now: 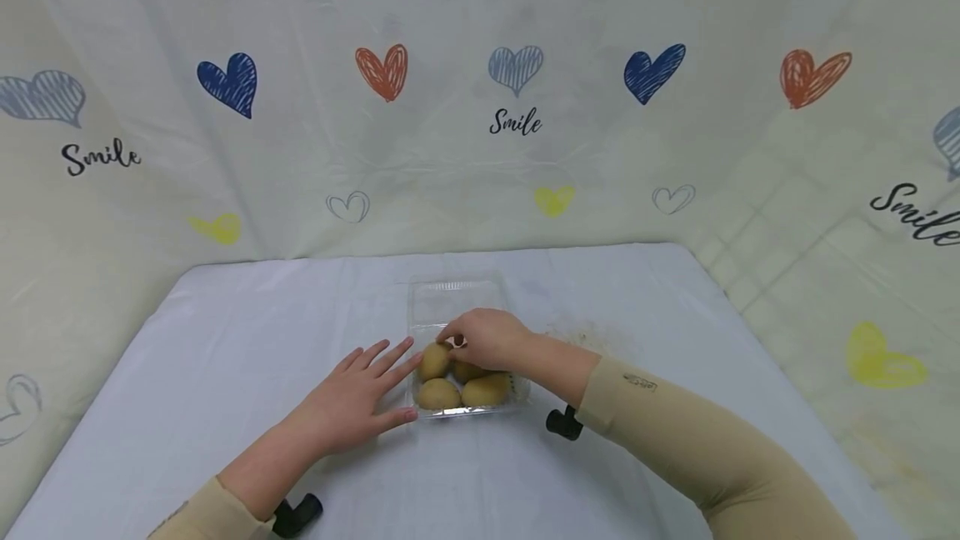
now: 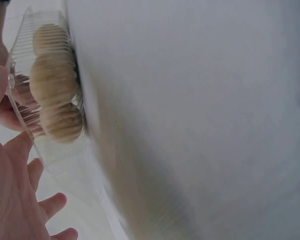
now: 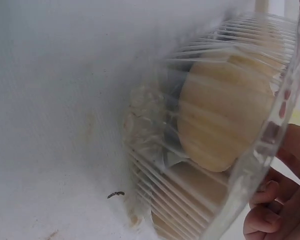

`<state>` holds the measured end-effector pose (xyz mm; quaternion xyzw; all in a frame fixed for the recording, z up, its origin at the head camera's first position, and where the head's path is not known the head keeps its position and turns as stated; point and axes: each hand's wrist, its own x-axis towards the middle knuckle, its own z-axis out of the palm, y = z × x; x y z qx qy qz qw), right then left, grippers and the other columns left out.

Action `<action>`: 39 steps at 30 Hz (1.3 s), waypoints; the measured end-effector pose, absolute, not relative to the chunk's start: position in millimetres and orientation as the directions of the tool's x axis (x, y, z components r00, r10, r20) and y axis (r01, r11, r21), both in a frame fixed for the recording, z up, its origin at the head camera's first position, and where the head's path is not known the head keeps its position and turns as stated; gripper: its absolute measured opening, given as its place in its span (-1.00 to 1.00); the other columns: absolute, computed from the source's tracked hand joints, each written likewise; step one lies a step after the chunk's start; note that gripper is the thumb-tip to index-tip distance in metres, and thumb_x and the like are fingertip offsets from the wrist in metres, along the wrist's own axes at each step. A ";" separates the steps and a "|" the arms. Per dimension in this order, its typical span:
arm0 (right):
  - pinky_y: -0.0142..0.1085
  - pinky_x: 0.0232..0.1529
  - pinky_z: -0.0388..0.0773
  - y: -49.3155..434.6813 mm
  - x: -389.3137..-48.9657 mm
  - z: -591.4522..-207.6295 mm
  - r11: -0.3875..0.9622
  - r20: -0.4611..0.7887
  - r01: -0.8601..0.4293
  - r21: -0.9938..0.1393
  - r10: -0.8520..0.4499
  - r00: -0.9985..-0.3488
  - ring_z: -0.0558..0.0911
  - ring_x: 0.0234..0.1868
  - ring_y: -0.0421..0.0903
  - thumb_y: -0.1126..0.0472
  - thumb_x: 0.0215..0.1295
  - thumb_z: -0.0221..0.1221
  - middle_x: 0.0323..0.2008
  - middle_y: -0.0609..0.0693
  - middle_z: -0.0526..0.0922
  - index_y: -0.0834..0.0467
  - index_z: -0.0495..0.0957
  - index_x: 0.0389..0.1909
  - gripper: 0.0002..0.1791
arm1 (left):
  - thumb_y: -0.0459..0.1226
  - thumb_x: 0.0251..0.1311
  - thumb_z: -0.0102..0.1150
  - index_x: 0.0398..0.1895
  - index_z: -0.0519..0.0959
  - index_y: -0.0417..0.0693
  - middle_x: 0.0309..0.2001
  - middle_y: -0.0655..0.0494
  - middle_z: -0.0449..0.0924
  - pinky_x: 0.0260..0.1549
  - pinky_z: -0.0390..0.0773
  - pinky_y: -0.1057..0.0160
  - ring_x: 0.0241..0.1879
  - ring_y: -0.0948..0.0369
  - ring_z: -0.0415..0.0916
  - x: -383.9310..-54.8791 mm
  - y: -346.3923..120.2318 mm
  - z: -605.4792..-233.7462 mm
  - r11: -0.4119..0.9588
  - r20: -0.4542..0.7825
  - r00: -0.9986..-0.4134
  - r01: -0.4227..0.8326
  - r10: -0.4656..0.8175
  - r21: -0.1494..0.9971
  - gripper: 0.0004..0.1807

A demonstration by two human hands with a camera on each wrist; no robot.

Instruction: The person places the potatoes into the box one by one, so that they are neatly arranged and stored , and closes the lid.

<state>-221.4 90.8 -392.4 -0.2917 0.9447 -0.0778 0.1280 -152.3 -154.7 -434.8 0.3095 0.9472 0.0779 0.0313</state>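
Observation:
A clear plastic clamshell box sits at the table's middle, its lid folded back away from me. Several yellow-brown potatoes lie in it. My right hand reaches over the box from the right. Its thumb and index finger pinch the potato at the box's left side. My left hand is spread at the left wall, fingers straight, with fingertips at the rim. Through the ribbed wall, potatoes show in the left wrist view, and one large potato in the right wrist view.
A white cloth covers the table. Brownish smudges mark it right of the box, with a small dark speck in the right wrist view. A curtain printed with hearts stands behind and at the sides.

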 end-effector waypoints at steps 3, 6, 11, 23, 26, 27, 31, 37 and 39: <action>-0.23 -0.10 0.59 95.6 -221.2 -390.5 0.814 -0.183 -0.526 -0.245 -0.572 -0.800 0.62 -0.04 -0.18 0.01 0.41 0.19 -0.07 -0.18 0.70 -0.16 0.64 0.14 -0.67 | 0.41 0.28 -0.17 0.58 0.03 0.31 0.59 0.25 -0.14 0.42 -0.01 -0.19 0.53 -0.03 -0.06 -152.4 -154.3 -434.6 0.798 -0.016 -0.809 0.577 0.588 0.172 -0.12; -0.20 -0.03 0.58 101.5 -221.0 -388.1 0.808 -0.164 -0.516 -0.283 -0.571 -0.804 0.63 0.01 -0.14 0.02 0.42 0.18 -0.06 -0.18 0.70 -0.14 0.64 0.14 -0.68 | 0.37 0.29 -0.11 0.59 0.04 0.28 0.59 0.24 -0.14 0.42 0.00 -0.19 0.52 -0.05 -0.06 -152.3 -154.4 -435.8 0.801 -0.024 -0.811 0.573 0.585 0.176 -0.12; -0.15 0.00 0.57 112.0 -221.1 -385.1 0.797 -0.132 -0.486 -0.359 -0.559 -0.819 0.63 0.03 -0.07 0.02 0.41 0.18 -0.09 -0.17 0.70 -0.10 0.65 0.14 -0.67 | 0.35 0.32 -0.12 0.59 0.04 0.26 0.59 0.25 -0.14 0.42 0.01 -0.19 0.52 -0.04 -0.06 -152.4 -155.6 -437.0 0.808 -0.021 -0.816 0.567 0.577 0.160 -0.14; -0.14 0.02 0.54 149.9 -219.0 -378.2 0.788 -0.046 -0.443 -0.428 -0.509 -0.860 0.60 0.07 -0.03 0.03 0.38 0.23 -0.13 -0.22 0.67 -0.03 0.66 0.13 -0.66 | 0.44 0.29 -0.31 0.59 0.04 0.25 0.59 0.24 -0.11 0.41 0.03 -0.19 0.52 -0.05 -0.04 -159.4 -158.7 -433.8 0.809 0.004 -0.817 0.571 0.576 0.136 -0.10; -0.19 -0.07 0.54 160.3 -219.0 -379.2 0.791 -0.037 -0.443 -0.422 -0.503 -0.863 0.61 -0.05 -0.05 0.03 0.37 0.24 -0.12 -0.20 0.67 -0.01 0.65 0.13 -0.65 | 0.46 0.27 -0.36 0.59 0.03 0.25 0.59 0.23 -0.11 0.41 0.04 -0.18 0.52 -0.05 -0.04 -160.5 -159.9 -432.7 0.810 -0.002 -0.819 0.567 0.574 0.150 -0.08; -0.21 -0.12 0.54 163.7 -218.9 -379.5 0.793 -0.033 -0.441 -0.420 -0.499 -0.866 0.60 -0.11 -0.07 0.03 0.36 0.25 -0.12 -0.20 0.67 -0.01 0.65 0.13 -0.64 | 0.46 0.27 -0.36 0.59 0.03 0.24 0.59 0.23 -0.12 0.41 0.04 -0.18 0.52 -0.05 -0.04 -161.1 -160.2 -432.4 0.809 -0.004 -0.819 0.565 0.573 0.164 -0.08; -0.29 -0.31 0.47 176.1 -219.1 -382.1 0.802 -0.024 -0.421 -0.425 -0.475 -0.880 0.48 -0.32 -0.16 0.02 0.34 0.27 -0.12 -0.17 0.67 0.00 0.65 0.13 -0.62 | 0.44 0.29 -0.33 0.60 0.01 0.22 0.59 0.22 -0.12 0.41 0.07 -0.15 0.51 -0.06 -0.01 -164.5 -161.3 -430.2 0.804 -0.009 -0.825 0.547 0.565 0.233 -0.08; -0.28 -0.32 0.46 192.0 -219.2 -387.9 0.808 -0.046 -0.384 -0.448 -0.449 -0.892 0.47 -0.31 -0.15 -0.02 0.34 0.26 -0.04 -0.06 0.68 0.03 0.62 0.18 -0.57 | 0.34 0.34 -0.15 0.60 0.01 0.15 0.58 0.17 -0.08 0.39 0.13 -0.16 0.50 -0.08 0.01 -172.2 -162.6 -426.1 0.812 -0.050 -0.845 0.492 0.532 0.315 -0.12; -0.27 -0.31 0.46 196.9 -219.3 -390.0 0.815 -0.058 -0.365 -0.449 -0.435 -0.899 0.48 -0.29 -0.14 -0.04 0.34 0.25 -0.02 -0.04 0.67 0.03 0.61 0.20 -0.54 | 0.28 0.36 -0.08 0.59 0.02 0.12 0.58 0.13 -0.05 0.38 0.13 -0.18 0.50 -0.08 0.01 -174.7 -162.7 -424.5 0.813 -0.068 -0.852 0.467 0.519 0.348 -0.14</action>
